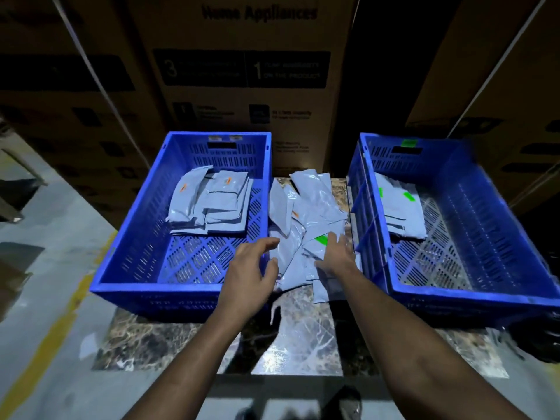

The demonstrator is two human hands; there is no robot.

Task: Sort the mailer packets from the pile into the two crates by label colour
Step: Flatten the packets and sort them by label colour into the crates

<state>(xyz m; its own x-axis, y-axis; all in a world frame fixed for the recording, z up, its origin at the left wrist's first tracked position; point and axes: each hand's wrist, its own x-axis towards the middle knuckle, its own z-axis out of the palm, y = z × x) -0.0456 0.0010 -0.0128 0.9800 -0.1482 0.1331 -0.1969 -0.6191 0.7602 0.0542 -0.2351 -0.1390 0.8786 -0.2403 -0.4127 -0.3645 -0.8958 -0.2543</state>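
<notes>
The left hand (253,269) is hovering with fingers loosely curled, holding nothing, at the near edge of the pile of mailer packets (306,225). The right hand (338,253) is lying spread on a green-labelled packet (319,241). The pile is sitting mid-table (303,338), between the left crate (145,265) holding orange-labelled packets (209,204) and the right crate (485,295) holding green-labelled ones (397,204).

A warehouse or stockroom: tall cardboard cartons (242,71) printed "Home Appliances" fill the top of the frame, strapped with white bands; a grey concrete floor (45,253) with a yellow painted line (51,344) runs along the lower left.
</notes>
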